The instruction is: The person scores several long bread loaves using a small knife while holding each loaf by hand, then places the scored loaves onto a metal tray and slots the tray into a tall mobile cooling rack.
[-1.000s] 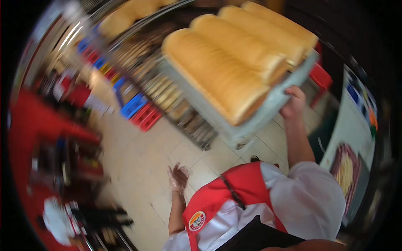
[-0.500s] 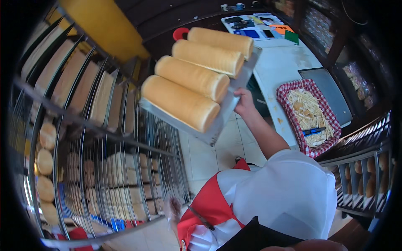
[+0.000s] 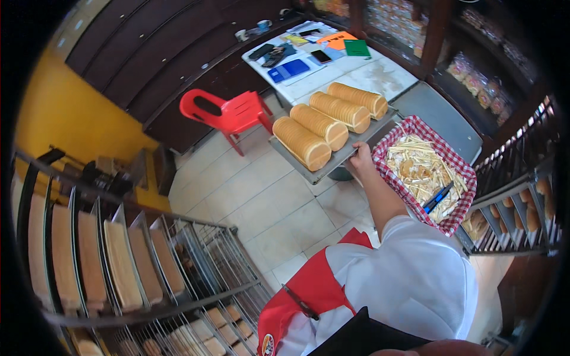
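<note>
My right hand (image 3: 360, 157) grips the near edge of a metal tray (image 3: 339, 159). On the tray lie several long, round loaves cut into slices (image 3: 301, 142), side by side with golden crusts. The tray is held level over the floor, beside the white table (image 3: 389, 77). Close to my right forearm, a basket lined with red-and-white checked cloth (image 3: 468, 196) holds pale bread strips (image 3: 418, 163) and crumbs. A blue-and-black tool (image 3: 438, 197), perhaps a cutter, rests on the strips. My left hand is out of view.
A wheeled rack (image 3: 148, 305) with bread trays stands at lower left. A red plastic chair (image 3: 231, 115) is beyond the tray. Phones, papers and folders (image 3: 288, 70) cover the table's far end. A grey tray (image 3: 445, 118) lies behind the basket; another bread rack (image 3: 516, 216) stands right.
The view has turned away from the rack. My right hand has carried the tray right, lower and toward the table and basket. The left hand, low by the rack before, has left the view.
</note>
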Motion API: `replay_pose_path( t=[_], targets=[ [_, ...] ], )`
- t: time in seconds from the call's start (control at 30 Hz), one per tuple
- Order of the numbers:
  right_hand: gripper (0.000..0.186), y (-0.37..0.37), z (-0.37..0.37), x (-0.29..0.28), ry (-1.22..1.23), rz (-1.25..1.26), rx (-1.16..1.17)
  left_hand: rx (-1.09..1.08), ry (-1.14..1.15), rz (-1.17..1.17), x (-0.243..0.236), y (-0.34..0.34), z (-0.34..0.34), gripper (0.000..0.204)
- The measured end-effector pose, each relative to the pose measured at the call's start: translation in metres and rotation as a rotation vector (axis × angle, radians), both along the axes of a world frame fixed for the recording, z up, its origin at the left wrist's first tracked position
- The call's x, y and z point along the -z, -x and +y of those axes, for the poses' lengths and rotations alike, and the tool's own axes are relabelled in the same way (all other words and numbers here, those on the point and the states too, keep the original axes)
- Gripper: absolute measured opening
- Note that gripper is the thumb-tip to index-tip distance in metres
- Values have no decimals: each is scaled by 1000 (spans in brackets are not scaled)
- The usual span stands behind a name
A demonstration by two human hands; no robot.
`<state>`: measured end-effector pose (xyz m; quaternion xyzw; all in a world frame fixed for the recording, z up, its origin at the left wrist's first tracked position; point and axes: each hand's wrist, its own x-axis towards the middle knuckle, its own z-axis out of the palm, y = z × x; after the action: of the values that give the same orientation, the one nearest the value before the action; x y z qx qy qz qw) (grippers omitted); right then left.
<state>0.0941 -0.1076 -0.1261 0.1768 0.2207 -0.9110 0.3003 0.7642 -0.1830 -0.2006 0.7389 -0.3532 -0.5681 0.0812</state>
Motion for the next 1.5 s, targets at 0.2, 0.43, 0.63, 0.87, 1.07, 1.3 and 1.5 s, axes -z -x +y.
replay_pose_path(
  t=[0.2,0.43,0.63,0.87,1.07,1.3,1.5],
  targets=[
    [41,26,-1,-13,-84,-5,210,245,-53,-16,32,35,-121,23],
    [70,-61,82,-86,-816,384,-110,576,22,241,47,145,-290,23],
    [42,-70,257,-45,-2214,373,205,999,23,472,-12,364,-295,36],
    [45,-57,314,1,-2417,170,-96,1486,977,383,-109,518,-188,81],
    [31,-49,328,-28,-1491,-87,148,1534,1347,415,-149,580,-139,91],
    [17,-50,320,-82,-449,-51,530,1780,1622,282,-148,630,-106,77],
    [20,-57,229,-123,-766,132,407,2118,1963,280,-124,656,-106,62]
  ],
)
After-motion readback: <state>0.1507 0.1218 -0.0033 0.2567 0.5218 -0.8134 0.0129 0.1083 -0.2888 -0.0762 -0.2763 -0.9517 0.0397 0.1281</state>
